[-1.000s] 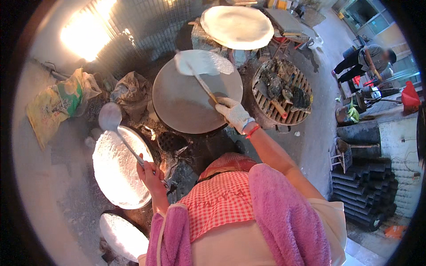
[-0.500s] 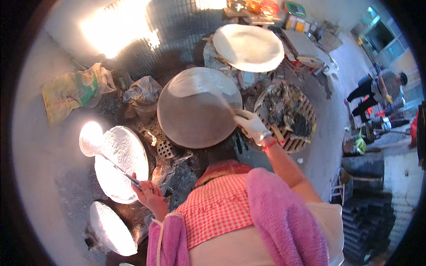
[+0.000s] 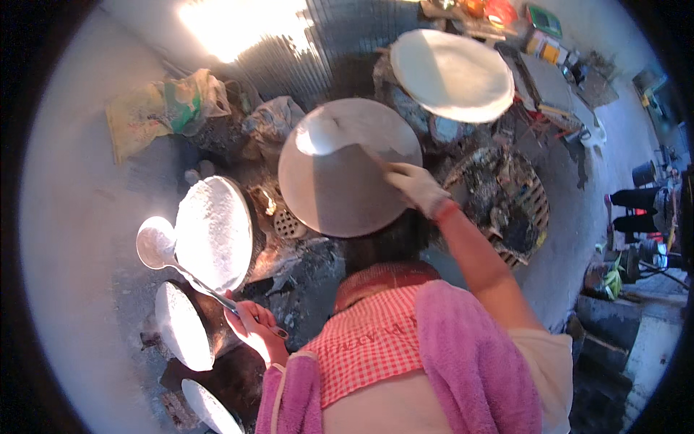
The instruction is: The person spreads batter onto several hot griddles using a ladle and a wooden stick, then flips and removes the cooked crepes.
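My left hand [image 3: 256, 331] is closed round the handle of a long metal ladle [image 3: 157, 243]. Its pale, floury-looking bowl is beside a round basin of white powder [image 3: 212, 239]. My right hand [image 3: 418, 189], in a pale glove, grips a thin wooden spreader [image 3: 372, 155] over a large round griddle [image 3: 347, 199]. The spreader's far end is blurred. A pale, wet-looking layer covers the griddle's far part, with a bright sunlit patch at its left. On the far right of the griddle stands a wide round stack of thin white flatbreads [image 3: 452, 76].
A slatted round rack [image 3: 531, 206] holding dark scraps lies right of the griddle. Two more pale basins [image 3: 184, 325] stand at the lower left. A yellow-green sack [image 3: 155, 116] lies far left, near a perforated round briquette [image 3: 289, 224]. Another person [image 3: 640, 210] stands at far right.
The view has shifted, so the griddle appears further right. My right hand has moved slightly inward over the griddle with the spreader. The ladle has come nearer to me relative to the powder basin.
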`<state>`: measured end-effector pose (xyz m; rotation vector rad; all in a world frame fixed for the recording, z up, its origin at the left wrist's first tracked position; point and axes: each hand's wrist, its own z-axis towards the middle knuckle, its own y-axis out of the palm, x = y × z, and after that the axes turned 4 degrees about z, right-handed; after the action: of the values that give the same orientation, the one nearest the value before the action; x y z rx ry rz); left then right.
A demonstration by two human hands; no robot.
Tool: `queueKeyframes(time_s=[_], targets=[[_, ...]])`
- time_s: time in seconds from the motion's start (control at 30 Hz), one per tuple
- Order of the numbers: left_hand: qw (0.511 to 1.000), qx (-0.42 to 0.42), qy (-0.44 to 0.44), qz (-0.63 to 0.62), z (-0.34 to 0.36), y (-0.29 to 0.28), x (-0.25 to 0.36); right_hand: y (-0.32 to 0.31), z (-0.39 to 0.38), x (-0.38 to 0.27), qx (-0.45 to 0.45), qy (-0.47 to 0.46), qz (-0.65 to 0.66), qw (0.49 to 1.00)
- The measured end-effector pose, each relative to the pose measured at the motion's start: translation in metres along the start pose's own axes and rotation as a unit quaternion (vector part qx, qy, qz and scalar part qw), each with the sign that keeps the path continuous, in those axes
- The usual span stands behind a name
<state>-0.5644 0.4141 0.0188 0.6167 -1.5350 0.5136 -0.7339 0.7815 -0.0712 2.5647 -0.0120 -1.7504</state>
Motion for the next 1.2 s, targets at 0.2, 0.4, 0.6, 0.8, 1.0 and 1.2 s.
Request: queueKeyframes(time_s=[0.2,0.4,0.6,0.8,1.0,1.2], targets=[[0.999,0.033,0.014,-0.011,-0.004,-0.001,0.016,0.015,-0.027,-0.008,-0.133,0.071,-0.026,0.988],[1.000,0.019,0.017,-0.014,0.004,0.006,0.015,-0.019,0.045,-0.024,-0.072,0.007,-0.150,0.986],[0.999,0.047,0.012,-0.024,0.020,-0.011,0.022,-0.014,0.043,-0.029,-0.208,-0.142,-0.405,0.879],[1.000,0.000,-0.028,-0.013,0.047,-0.006,0.005,-0.043,0.091,-0.042,-0.086,-0.094,-0.272,0.954],[0.998,-0.023,-0.065,-0.005,0.077,-0.007,-0.004,-0.024,0.035,-0.055,-0.152,0.006,-0.310,0.938],[0.971,-0.136,-0.162,0.112,0.099,0.016,-0.027,-0.038,0.072,-0.011,-0.085,-0.176,-0.280,0.940]])
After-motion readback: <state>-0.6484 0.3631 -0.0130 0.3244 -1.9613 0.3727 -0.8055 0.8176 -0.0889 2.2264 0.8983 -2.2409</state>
